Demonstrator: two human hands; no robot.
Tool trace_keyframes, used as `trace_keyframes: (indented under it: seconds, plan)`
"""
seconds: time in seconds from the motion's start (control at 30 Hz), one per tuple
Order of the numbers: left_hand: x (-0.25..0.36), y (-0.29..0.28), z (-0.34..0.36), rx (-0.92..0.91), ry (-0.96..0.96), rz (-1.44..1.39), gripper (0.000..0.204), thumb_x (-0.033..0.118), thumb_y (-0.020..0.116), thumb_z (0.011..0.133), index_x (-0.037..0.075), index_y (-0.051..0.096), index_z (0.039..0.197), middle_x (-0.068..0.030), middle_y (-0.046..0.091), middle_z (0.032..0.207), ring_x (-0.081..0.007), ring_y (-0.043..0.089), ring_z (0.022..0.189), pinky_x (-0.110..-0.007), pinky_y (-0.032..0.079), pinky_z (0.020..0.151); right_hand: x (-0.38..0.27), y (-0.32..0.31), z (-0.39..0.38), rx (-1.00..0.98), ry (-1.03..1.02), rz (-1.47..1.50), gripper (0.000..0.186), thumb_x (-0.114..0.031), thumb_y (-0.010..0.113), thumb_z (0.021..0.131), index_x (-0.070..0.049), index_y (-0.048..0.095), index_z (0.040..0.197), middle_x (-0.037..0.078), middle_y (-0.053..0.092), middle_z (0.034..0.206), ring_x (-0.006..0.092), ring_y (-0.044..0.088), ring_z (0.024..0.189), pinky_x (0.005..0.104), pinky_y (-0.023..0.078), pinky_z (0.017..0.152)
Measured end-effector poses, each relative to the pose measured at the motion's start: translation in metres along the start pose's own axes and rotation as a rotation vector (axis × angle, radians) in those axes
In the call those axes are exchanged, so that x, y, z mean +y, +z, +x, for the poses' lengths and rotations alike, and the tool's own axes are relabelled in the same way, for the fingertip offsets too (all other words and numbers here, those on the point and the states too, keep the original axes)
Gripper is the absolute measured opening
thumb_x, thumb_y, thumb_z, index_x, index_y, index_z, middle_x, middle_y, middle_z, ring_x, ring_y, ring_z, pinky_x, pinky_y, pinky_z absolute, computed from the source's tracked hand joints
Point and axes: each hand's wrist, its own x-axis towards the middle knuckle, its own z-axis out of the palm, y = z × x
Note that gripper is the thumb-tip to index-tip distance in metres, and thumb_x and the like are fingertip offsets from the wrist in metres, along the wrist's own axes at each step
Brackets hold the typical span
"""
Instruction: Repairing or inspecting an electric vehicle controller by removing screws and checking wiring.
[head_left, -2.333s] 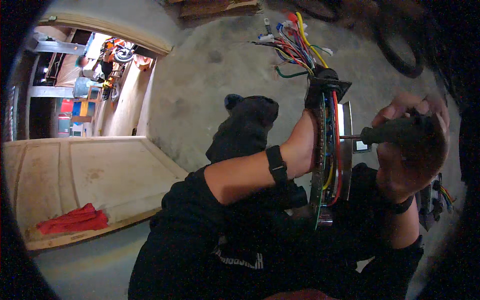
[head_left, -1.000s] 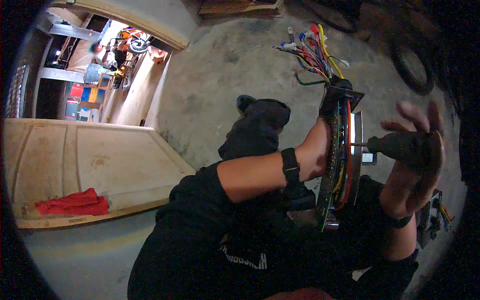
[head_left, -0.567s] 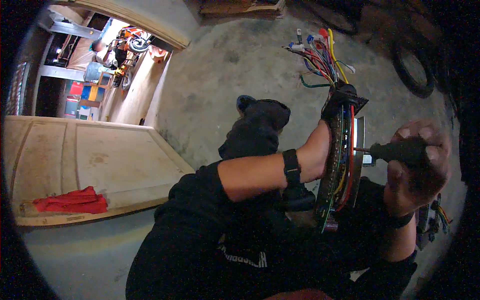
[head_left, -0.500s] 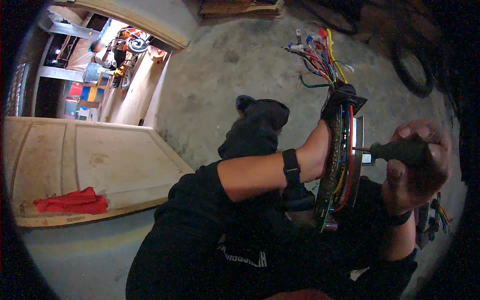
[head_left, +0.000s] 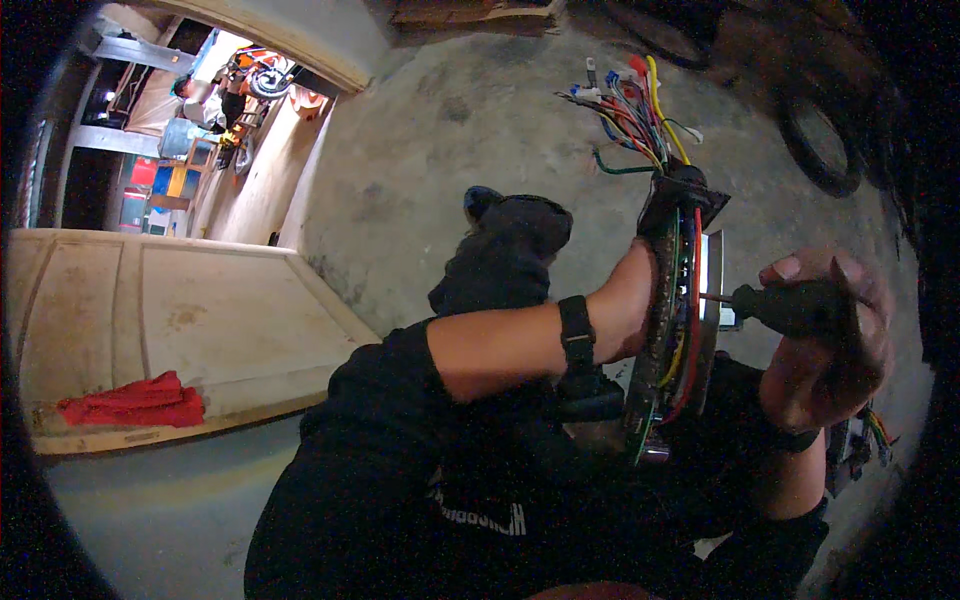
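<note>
My left hand [head_left: 632,300] grips a long circuit board [head_left: 662,345] from its far side, most of the fingers hidden behind it. The board stands on edge, with red, green and yellow wires running along its length. A bundle of coloured wires with connectors [head_left: 640,115] fans out from a black end piece [head_left: 686,195] at its top. My right hand [head_left: 830,370] is wrapped loosely round a dark screwdriver handle [head_left: 790,306]. The screwdriver's thin shaft points left and reaches the board's right side; its tip's exact contact is hidden.
A red cloth [head_left: 135,400] lies on a pale wooden door panel [head_left: 215,305] at left. Black tyres [head_left: 820,140] rest on the concrete floor at right. Another unit with coloured wires [head_left: 855,445] lies at lower right. Through the doorway, a motorcycle [head_left: 265,80] and a person show.
The fingers of my right hand have shifted round the screwdriver handle, its shaft still at the board. The whole view has moved slightly; my left hand keeps its hold.
</note>
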Motion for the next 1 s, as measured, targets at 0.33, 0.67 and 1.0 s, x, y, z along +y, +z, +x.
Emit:
trace_keyframes:
  seconds: [0.33, 0.67, 1.0]
  plan:
    - [-0.001, -0.008, 0.002, -0.042, -0.039, -0.050, 0.048, 0.061, 0.041, 0.088, 0.016, 0.056, 0.077, -0.0040, 0.058, 0.067, -0.0199, 0.059, 0.059, -0.041, 0.052, 0.057, -0.006, -0.003, 0.001, -0.057, 0.016, 0.015, 0.035, -0.020, 0.061, 0.089, -0.017, 0.049, 0.121, 0.019, 0.045, 0.118, 0.0327, 0.057, 0.096, 0.0419, 0.056, 0.070]
    - [0.011, 0.013, -0.018, -0.495, 0.082, -0.241, 0.032, 0.036, 0.053, 0.087, 0.009, 0.056, 0.105, -0.0080, 0.060, 0.103, -0.0213, 0.059, 0.094, -0.041, 0.049, 0.085, -0.006, 0.018, 0.012, 0.039, 0.159, 0.352, 0.027, -0.011, 0.056, 0.088, -0.018, 0.053, 0.114, 0.025, 0.047, 0.127, 0.0404, 0.059, 0.103, 0.0465, 0.052, 0.082]
    - [0.005, 0.009, -0.011, -0.003, -0.091, -0.047, 0.041, 0.053, 0.041, 0.091, 0.017, 0.058, 0.079, -0.0023, 0.059, 0.068, -0.0164, 0.057, 0.056, -0.031, 0.047, 0.052, -0.005, 0.004, 0.011, 0.031, 0.071, 0.096, 0.050, -0.005, 0.076, 0.072, -0.022, 0.053, 0.113, 0.013, 0.049, 0.103, 0.0261, 0.060, 0.085, 0.0340, 0.057, 0.067]
